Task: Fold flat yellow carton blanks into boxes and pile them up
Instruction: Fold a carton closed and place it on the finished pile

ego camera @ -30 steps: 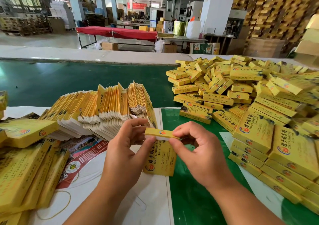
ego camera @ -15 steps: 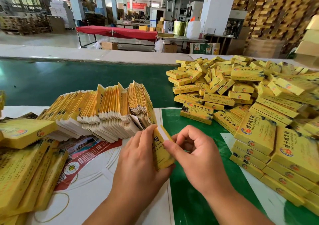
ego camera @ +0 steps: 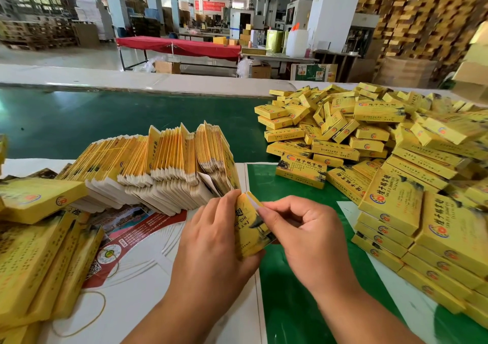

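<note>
My left hand (ego camera: 211,240) grips a yellow carton (ego camera: 249,231) from the left, standing it on edge near the middle of the table. My right hand (ego camera: 303,235) has its fingers curled, and its thumb and forefinger pinch the white top flap of the carton. Behind my hands a fanned row of flat yellow carton blanks (ego camera: 163,166) leans on its edge. A big heap of folded yellow boxes (ego camera: 369,143) covers the right side, with neat stacks of boxes (ego camera: 427,240) at the near right.
More flat yellow blanks (ego camera: 34,251) lie at the near left on printed white sheets (ego camera: 148,259). A green belt (ego camera: 105,119) runs across behind the work area. A loose rubber band (ego camera: 87,314) lies at the lower left.
The carton has turned from facing me to standing on edge between my hands. My right hand's fingers have moved to its top flap.
</note>
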`<state>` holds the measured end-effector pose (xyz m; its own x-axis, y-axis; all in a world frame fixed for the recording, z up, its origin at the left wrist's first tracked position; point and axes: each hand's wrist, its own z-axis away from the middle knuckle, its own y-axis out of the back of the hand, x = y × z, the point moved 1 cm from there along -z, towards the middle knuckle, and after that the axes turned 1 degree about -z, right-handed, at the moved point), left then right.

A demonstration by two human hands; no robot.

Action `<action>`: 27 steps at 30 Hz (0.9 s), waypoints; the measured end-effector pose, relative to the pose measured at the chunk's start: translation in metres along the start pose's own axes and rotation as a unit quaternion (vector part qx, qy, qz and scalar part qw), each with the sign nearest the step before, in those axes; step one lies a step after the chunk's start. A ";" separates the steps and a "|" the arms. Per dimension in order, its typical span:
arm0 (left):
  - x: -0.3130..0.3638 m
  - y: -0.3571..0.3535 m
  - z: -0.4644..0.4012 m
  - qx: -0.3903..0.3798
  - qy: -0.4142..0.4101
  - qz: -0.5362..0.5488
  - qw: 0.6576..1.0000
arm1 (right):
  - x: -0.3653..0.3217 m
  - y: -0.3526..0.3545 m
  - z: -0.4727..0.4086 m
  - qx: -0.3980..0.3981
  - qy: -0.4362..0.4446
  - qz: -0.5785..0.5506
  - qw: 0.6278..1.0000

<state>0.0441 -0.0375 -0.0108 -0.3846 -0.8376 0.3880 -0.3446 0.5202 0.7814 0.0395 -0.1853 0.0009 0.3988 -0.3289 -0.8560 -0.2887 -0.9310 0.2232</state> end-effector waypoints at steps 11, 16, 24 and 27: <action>-0.007 -0.003 0.001 0.037 0.034 0.080 0.996 | -0.011 -0.011 0.010 -0.090 0.130 0.125 0.979; 0.001 0.003 0.000 0.055 -0.028 0.197 0.978 | -0.010 0.000 0.001 -0.027 0.168 0.116 0.979; -0.008 0.010 -0.010 0.062 -0.037 0.280 0.957 | 0.000 0.024 -0.013 -0.067 0.130 0.103 0.984; -0.008 0.008 -0.009 0.055 -0.053 0.281 0.957 | -0.002 0.031 -0.016 -0.097 0.096 0.096 0.986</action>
<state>0.0516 -0.0280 -0.0032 -0.6186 -0.4026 0.6747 -0.1446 0.9024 0.4059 0.0434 -0.2159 0.0168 0.5154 -0.5086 -0.6897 -0.2108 -0.8553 0.4733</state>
